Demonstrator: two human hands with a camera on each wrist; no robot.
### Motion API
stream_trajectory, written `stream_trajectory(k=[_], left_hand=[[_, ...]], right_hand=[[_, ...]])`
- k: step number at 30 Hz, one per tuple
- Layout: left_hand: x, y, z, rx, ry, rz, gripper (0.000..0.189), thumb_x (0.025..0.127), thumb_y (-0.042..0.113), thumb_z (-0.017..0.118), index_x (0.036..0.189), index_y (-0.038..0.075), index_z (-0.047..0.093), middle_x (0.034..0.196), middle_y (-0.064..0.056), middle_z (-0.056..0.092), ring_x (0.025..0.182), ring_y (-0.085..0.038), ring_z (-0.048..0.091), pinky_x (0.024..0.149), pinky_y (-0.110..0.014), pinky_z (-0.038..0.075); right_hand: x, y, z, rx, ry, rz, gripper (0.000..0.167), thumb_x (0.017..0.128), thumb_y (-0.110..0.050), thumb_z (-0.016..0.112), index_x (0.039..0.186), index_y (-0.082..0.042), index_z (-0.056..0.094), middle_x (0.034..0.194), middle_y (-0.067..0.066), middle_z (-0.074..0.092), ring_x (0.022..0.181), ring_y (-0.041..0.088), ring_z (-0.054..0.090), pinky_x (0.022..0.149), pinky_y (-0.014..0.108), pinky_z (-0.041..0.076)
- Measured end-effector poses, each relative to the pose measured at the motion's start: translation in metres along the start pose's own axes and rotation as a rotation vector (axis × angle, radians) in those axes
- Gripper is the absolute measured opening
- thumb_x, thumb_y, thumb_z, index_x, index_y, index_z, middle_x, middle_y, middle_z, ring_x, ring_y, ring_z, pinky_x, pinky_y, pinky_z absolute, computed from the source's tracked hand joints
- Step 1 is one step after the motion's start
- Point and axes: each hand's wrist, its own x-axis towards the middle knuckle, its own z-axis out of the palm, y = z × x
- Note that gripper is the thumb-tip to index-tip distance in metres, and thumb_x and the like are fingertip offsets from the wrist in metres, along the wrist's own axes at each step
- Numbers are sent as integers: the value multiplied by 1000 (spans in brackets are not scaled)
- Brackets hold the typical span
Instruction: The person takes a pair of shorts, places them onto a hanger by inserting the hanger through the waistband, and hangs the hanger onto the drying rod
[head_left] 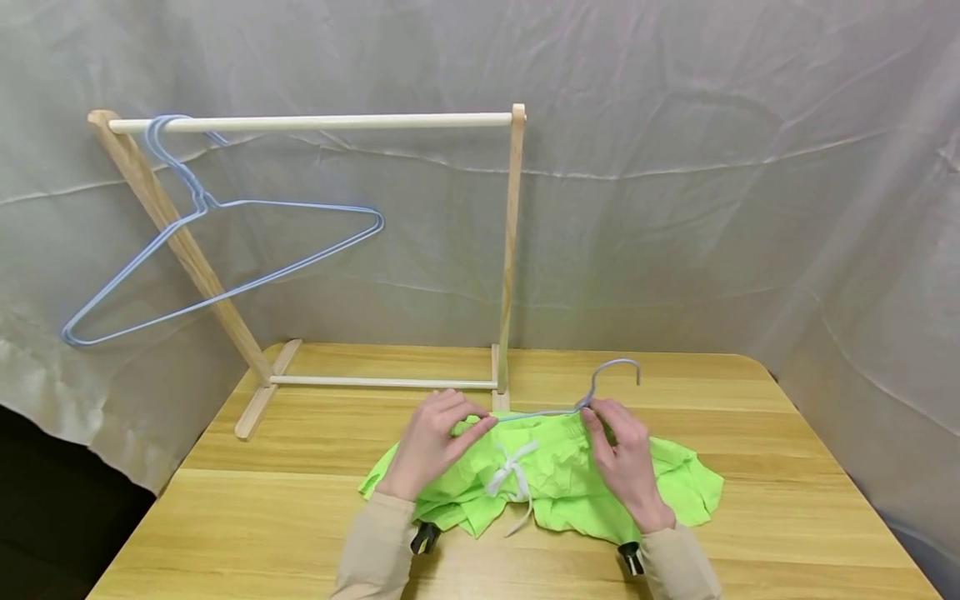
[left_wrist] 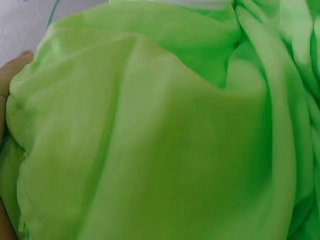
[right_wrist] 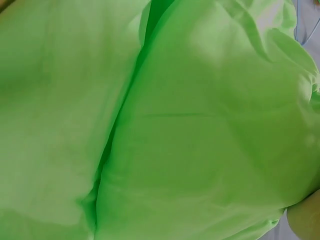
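Note:
Bright green shorts [head_left: 551, 475] with a white drawstring [head_left: 512, 471] tied in a bow lie bunched on the table. A blue wire hanger [head_left: 540, 413] runs along their waistband, its hook standing up at the right; its lower part is hidden by the cloth. My left hand [head_left: 438, 442] pinches the waistband on the left, its fingertips right at the hanger wire. Close under the hook, my right hand [head_left: 624, 454] grips the waistband with thumb and fingers. Green cloth [left_wrist: 150, 125] fills most of the left wrist view, and likewise the cloth [right_wrist: 210, 135] in the right wrist view.
Behind to the left stands a wooden rack with a white top rail [head_left: 322, 122] and a low crossbar [head_left: 382, 382]. Several blue hangers [head_left: 292, 268] hang at its left end. The wooden table [head_left: 262, 517] is backed by grey curtains [head_left: 675, 208].

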Motion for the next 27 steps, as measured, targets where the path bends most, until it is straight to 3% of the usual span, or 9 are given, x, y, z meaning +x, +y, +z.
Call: stream_trajectory(k=[6, 14, 20, 27], left_hand=[[2, 7, 9, 22, -21, 27, 13, 84, 25, 79, 91, 14, 76, 83, 5, 73, 77, -7, 65, 76, -23, 51], [3, 15, 18, 57, -27, 48, 13, 84, 27, 78, 91, 15, 77, 79, 7, 69, 72, -5, 57, 70, -18, 43], [3, 15, 21, 66, 26, 74, 10, 85, 22, 77, 85, 12, 77, 73, 5, 65, 66, -5, 53, 67, -17, 42], [2, 13, 19, 70, 86, 69, 10, 83, 18, 79, 82, 8, 77, 72, 3, 65, 66, -6, 55, 67, -19, 45]], right_hand=[[1, -8, 6, -2, -18, -45, 20, 83, 16, 64, 98, 5, 71, 77, 10, 68, 67, 11, 57, 63, 12, 49], [-1, -13, 11, -11, -58, -47, 22, 82, 15, 66, 101, 3, 71, 83, 10, 71, 73, 16, 62, 69, 13, 49], [-1, -14, 12, -6, -62, -61, 25, 82, 14, 66, 104, 4, 71, 86, 11, 73, 76, 18, 63, 70, 13, 49], [0, -12, 9, 13, -58, -53, 31, 80, 19, 65, 107, 5, 71, 82, 9, 70, 65, 5, 53, 61, 11, 45]])
